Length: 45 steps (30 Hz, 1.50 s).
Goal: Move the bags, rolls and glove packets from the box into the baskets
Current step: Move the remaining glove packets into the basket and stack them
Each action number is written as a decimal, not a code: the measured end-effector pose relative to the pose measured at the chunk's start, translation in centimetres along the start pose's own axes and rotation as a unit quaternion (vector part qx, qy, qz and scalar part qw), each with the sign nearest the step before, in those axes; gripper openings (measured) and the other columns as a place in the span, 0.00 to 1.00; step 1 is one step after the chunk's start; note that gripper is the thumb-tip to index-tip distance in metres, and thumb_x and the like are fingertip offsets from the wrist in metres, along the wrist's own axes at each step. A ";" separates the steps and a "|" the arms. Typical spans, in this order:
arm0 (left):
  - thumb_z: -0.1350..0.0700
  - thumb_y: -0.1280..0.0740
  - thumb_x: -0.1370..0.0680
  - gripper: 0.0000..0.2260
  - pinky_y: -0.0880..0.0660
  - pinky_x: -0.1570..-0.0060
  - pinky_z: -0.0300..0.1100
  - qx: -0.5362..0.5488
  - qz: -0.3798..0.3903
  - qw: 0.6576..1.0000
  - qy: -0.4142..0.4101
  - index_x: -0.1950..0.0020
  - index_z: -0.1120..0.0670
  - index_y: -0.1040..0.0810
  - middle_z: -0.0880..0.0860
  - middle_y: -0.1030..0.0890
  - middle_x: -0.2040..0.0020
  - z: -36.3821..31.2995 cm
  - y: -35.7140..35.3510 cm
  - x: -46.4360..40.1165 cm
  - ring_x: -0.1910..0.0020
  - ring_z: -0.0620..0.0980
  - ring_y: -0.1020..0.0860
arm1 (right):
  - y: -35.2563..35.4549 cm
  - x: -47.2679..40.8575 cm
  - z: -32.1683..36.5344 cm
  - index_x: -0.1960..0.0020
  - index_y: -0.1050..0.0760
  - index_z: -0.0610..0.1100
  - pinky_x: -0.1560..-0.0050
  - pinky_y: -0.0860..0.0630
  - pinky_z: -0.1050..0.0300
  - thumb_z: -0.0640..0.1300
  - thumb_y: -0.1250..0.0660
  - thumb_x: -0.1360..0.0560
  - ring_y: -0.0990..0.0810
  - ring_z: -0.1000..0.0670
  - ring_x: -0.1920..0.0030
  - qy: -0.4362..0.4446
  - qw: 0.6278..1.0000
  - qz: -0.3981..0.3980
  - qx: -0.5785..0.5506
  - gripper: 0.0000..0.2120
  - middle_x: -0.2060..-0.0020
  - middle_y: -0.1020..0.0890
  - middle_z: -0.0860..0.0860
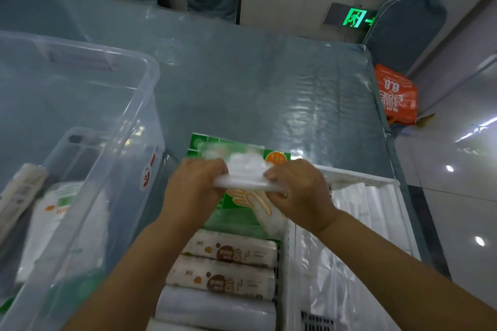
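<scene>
Left hand [195,187]: I clamp it on the left end of a clear glove packet [246,174], fingers curled over the edge.
Right hand [298,191]: I clamp it on the right end of the same packet, thumb side toward the left hand.
Hands, relation: close together, the packet stretched flat between them.
Glove packet, position: held in the air above the stack of green glove packets [236,212]; whether it touches the stack I cannot tell.
Green glove packets: they lie at the far end of the left basket, with a printed hand outline facing up.
Rolls [228,263]: two labelled rolls lie side by side just behind the green packets, toward the near edge of the table [255,83]; a plain white roll [215,306] lies nearest me.
White basket [357,179]: it stands along the right edge of the table and holds clear bags [349,250].
Clear box [80,94]: it stands at the left side of the table and contains a roll [21,193] and white packets [61,217].
Table surface: covered with glossy transparent film.
</scene>
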<state>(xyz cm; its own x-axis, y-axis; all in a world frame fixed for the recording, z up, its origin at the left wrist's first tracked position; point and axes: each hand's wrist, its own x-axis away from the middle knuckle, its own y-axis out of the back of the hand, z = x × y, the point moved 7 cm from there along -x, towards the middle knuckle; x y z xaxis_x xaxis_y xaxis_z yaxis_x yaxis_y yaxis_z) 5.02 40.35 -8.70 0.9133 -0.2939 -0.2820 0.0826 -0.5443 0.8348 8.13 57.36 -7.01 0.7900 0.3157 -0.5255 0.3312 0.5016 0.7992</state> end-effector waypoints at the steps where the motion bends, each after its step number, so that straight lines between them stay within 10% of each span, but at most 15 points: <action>1: 0.59 0.26 0.34 0.08 0.30 0.67 0.44 0.004 0.068 0.997 0.022 0.59 0.53 0.22 0.52 0.21 0.65 0.8 -1.7 1.0 0.64 0.55 0.25 | -1.1 1.2 0.0 0.63 0.21 0.41 0.65 0.25 0.53 0.37 0.27 0.36 0.22 0.46 0.68 -0.017 0.998 0.052 -0.006 0.03 0.68 0.18 0.47; 7: 0.50 0.27 0.35 0.11 0.34 0.69 0.37 0.016 0.279 0.956 0.085 0.56 0.46 0.24 0.45 0.24 0.60 3.8 -6.7 4.8 0.62 0.46 0.26 | -6.3 6.2 -0.1 0.60 0.24 0.46 0.68 0.31 0.55 0.45 0.34 0.31 0.23 0.44 0.66 -0.150 0.950 0.272 -0.035 0.03 0.67 0.19 0.46; 15: 0.49 0.31 0.29 0.05 0.35 0.64 0.41 0.039 0.152 0.983 0.089 0.54 0.46 0.22 0.48 0.24 0.59 4.1 -5.1 3.1 0.57 0.50 0.27 | -8.0 5.2 -2.3 0.61 0.28 0.52 0.63 0.27 0.57 0.49 0.31 0.32 0.23 0.49 0.60 -0.331 0.888 0.305 -0.096 0.05 0.62 0.21 0.51; 20: 0.53 0.29 0.31 0.22 0.37 0.42 0.46 -0.086 0.105 0.991 0.014 0.37 0.49 0.26 0.49 0.23 0.41 2.7 -6.1 1.4 0.40 0.53 0.30 | -5.7 3.4 -1.3 0.49 0.25 0.47 0.58 0.30 0.53 0.46 0.29 0.35 0.25 0.47 0.56 -0.186 0.960 0.162 0.130 0.15 0.55 0.21 0.50; 29: 0.56 0.33 0.29 0.12 0.36 0.49 0.45 -0.098 0.134 0.986 -0.013 0.45 0.49 0.22 0.50 0.22 0.48 2.6 -7.3 2.6 0.47 0.52 0.29 | -7.6 4.7 -0.8 0.46 0.24 0.48 0.47 0.35 0.51 0.47 0.38 0.25 0.25 0.47 0.50 -0.139 0.958 0.222 0.113 0.10 0.52 0.22 0.50; 36: 0.54 0.33 0.26 0.18 0.36 0.41 0.45 -0.065 0.054 0.994 0.063 0.36 0.50 0.28 0.50 0.24 0.40 2.0 -3.4 2.3 0.40 0.51 0.30 | -4.7 2.1 -3.3 0.48 0.22 0.47 0.50 0.35 0.51 0.46 0.35 0.27 0.27 0.47 0.49 -0.202 0.965 0.130 0.106 0.09 0.50 0.20 0.49; 45: 0.64 0.41 0.24 0.10 0.26 0.48 0.53 -0.001 0.060 0.961 0.269 0.43 0.59 0.28 0.58 0.23 0.44 6.5 -1.6 1.7 0.49 0.57 0.25 | -6.8 -1.4 -7.1 0.35 0.30 0.52 0.46 0.35 0.50 0.38 0.38 0.26 0.27 0.44 0.43 -0.215 0.934 0.216 0.189 0.20 0.42 0.22 0.47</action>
<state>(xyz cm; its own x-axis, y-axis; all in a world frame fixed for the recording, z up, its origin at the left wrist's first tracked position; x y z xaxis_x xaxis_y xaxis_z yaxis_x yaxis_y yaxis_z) 3.82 35.64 -13.53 0.9904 0.0942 0.1009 -0.0359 -0.5302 0.8471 1.07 59.23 -13.76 0.9991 0.0301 -0.0297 0.0280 0.0570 0.9980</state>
